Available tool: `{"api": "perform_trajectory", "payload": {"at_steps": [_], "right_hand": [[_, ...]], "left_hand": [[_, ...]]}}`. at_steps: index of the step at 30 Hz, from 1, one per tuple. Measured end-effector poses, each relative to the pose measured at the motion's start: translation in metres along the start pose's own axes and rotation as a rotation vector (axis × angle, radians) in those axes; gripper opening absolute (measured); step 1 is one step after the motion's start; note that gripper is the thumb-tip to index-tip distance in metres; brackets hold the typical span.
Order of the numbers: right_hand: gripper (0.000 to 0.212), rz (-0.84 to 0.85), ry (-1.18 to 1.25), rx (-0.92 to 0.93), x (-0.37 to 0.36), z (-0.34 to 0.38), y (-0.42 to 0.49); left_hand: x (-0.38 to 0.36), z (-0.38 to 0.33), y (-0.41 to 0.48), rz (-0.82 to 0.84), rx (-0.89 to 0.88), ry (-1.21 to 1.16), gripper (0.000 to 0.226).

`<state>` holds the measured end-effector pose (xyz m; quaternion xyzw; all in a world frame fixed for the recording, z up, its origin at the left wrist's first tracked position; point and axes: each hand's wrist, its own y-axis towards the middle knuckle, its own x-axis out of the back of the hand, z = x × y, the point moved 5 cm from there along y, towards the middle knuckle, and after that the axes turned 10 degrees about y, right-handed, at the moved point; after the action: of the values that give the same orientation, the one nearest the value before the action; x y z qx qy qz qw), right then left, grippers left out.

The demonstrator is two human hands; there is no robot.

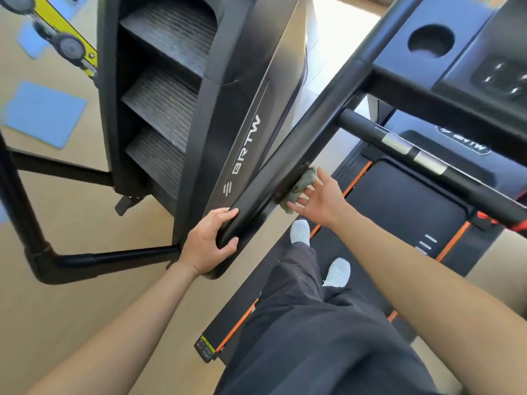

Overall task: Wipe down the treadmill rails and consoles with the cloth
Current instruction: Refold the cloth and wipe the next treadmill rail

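Gym floor (71,212), treadmill deck (399,201) underfoot; left hand (209,243) grips rail (308,129) end; right hand (319,198), fingers spread, presses cloth (299,186) on rail; console (456,52) likely pending.

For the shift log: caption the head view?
Right hand presses the cloth against the treadmill rail; left hand grips the rail end.

The left hand (208,246) grips the near end of the treadmill rail (285,166). Farther up the rail, the right hand (322,199) presses a grey-green cloth (299,185) against its side, fingers (299,208) spread.
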<state>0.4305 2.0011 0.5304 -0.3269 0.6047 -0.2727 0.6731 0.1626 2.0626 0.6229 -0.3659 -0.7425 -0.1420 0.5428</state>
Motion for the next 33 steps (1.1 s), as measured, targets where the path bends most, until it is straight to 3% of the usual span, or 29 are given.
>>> {"api": "perform_trajectory", "payload": {"at_steps": [4,9,17,21,33], "right_hand": [[0.055,-0.003,-0.003,0.040,-0.005,0.026,0.001],[0.061,-0.009,-0.004,0.094,-0.012,0.054,0.001],[0.046,-0.041,0.030,0.192,-0.021,0.077,0.007],[0.043,-0.043,0.076,0.227,-0.019,0.070,0.018],[0.039,-0.042,-0.013,-0.018,0.006,-0.008,0.005]], "left_hand": [[0.012,-0.029,0.026,-0.062,0.001,-0.023,0.063],[0.024,-0.090,0.119,-0.094,-0.077,-0.020,0.075],[-0.004,-0.129,0.214,0.107,-0.116,0.153,0.091],[-0.005,-0.127,0.217,0.089,-0.104,0.137,0.086],[0.003,-0.133,0.213,0.030,-0.130,0.084,0.084]]}}
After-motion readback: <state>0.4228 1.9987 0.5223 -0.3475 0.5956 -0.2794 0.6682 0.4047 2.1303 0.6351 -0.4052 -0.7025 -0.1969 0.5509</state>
